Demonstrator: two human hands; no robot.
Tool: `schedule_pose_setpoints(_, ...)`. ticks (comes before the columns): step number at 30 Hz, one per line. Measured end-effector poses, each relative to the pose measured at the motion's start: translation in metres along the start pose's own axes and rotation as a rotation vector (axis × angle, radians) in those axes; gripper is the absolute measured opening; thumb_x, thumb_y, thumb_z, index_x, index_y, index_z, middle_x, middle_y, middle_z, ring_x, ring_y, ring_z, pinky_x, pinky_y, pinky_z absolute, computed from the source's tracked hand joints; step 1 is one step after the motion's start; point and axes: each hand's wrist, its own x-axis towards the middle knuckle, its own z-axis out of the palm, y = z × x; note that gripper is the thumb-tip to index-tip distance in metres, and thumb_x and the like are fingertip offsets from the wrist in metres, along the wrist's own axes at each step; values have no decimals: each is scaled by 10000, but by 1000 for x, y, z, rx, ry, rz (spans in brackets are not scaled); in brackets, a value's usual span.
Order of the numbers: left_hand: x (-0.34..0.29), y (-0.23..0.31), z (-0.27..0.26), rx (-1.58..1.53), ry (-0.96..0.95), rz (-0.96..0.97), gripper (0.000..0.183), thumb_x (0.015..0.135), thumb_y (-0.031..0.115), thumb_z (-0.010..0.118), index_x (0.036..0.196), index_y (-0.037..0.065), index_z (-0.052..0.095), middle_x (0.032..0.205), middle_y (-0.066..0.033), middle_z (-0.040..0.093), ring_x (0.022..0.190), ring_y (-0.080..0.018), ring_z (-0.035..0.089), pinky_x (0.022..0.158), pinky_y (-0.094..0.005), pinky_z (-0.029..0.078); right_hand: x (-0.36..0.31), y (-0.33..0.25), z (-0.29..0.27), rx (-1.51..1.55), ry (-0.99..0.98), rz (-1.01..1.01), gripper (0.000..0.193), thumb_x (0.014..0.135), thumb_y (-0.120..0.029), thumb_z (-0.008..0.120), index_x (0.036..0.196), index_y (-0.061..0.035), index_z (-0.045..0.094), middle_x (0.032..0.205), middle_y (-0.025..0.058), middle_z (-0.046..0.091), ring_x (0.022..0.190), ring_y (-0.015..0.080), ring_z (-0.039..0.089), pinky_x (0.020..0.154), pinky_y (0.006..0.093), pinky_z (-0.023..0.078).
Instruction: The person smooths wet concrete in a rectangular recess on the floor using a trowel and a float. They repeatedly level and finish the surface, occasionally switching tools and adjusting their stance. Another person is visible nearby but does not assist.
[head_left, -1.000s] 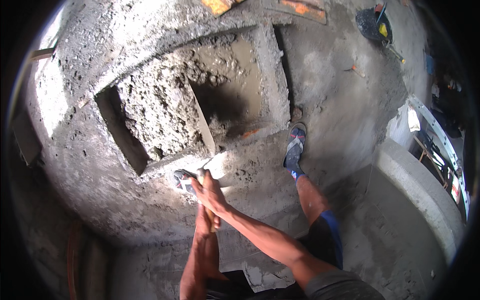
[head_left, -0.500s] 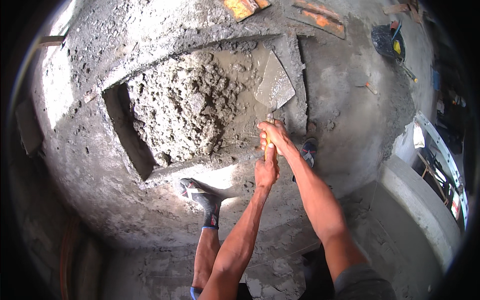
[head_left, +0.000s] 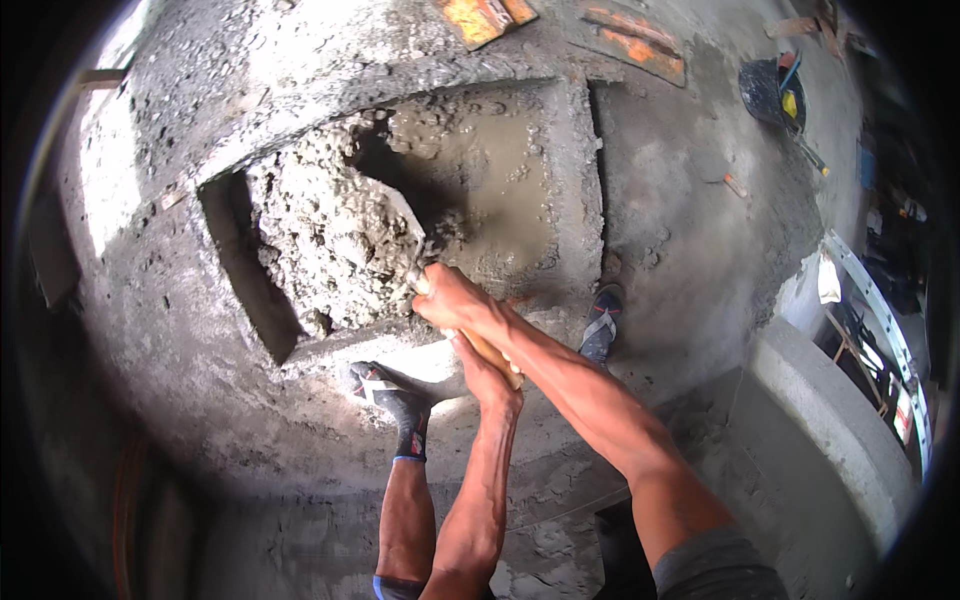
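Both my hands grip the light wooden handle of a shovel (head_left: 403, 212), whose wet grey blade is tilted on its edge against lumpy mortar (head_left: 335, 215). My right hand (head_left: 450, 297) is wrapped round the handle close to the blade. Lower down, nearer my body, my left hand (head_left: 487, 372) closes round the handle's end. The mortar is heaped at the left of a low rectangular mixing trough (head_left: 570, 170). Soupy grey liquid (head_left: 500, 190) spreads over the trough's right part. Mortar partly hides the blade.
My two feet in dark socks and sandals (head_left: 385, 390) stand along the trough's near side. Orange-stained boards (head_left: 632, 45) lie beyond it. A black bucket with tools (head_left: 765, 92) sits at the far right, above a curved concrete ledge (head_left: 835, 400) and a metal ladder (head_left: 880, 300).
The shovel has swung left from the trough's right side into the mortar, and its blade has turned from flat to tilted. Both hands moved left with it, and the liquid area is more exposed.
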Motion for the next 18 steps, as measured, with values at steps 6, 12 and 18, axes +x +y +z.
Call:
schedule_pose_setpoints(6,-57,6,-58,-134,-105,-80,709,996,693,317,1454,161,416,1242,-60,636,957,-221,683,740,-357,592,-95,-34,32,-282,83,-85,466,964,-354,639,1102,67,495,677,256,638,624,416,672,519,481,519)
schedule_pose_setpoints(12,-140,8,-86,26,-30,-98,691,1059,600,198,1481,69,332,1187,-134,621,906,-220,651,818,-365,544,-177,-70,45,-98,146,-140,305,1012,-290,565,1089,-20,447,716,272,621,714,483,650,602,533,480)
schedule_pose_setpoints(18,-130,36,-58,349,105,108,562,1100,430,212,1135,26,602,901,-131,643,743,-174,631,637,-300,517,-141,-85,50,140,-64,170,423,999,-476,567,992,-59,498,652,88,561,502,217,562,454,377,472)
